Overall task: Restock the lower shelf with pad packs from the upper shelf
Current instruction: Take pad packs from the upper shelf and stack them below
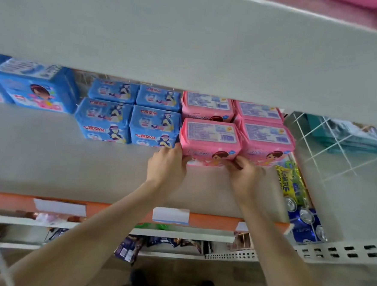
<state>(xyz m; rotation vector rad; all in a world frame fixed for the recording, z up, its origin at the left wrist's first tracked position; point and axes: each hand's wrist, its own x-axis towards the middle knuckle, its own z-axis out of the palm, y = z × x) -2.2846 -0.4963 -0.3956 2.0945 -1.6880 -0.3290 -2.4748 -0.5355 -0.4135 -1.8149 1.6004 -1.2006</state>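
On the grey lower shelf [70, 157] a large blue pack [35, 85] stands far left, then four smaller blue packs [127, 114] in a block. Our left hand [167, 166] curls round the lower left corner of the front pink pad pack [210, 137], which sits on this shelf against the blue block. Our right hand [245, 172] pinches its lower right corner. Other pink packs [267, 137] sit behind and just beside it, short of the wire divider [330, 148].
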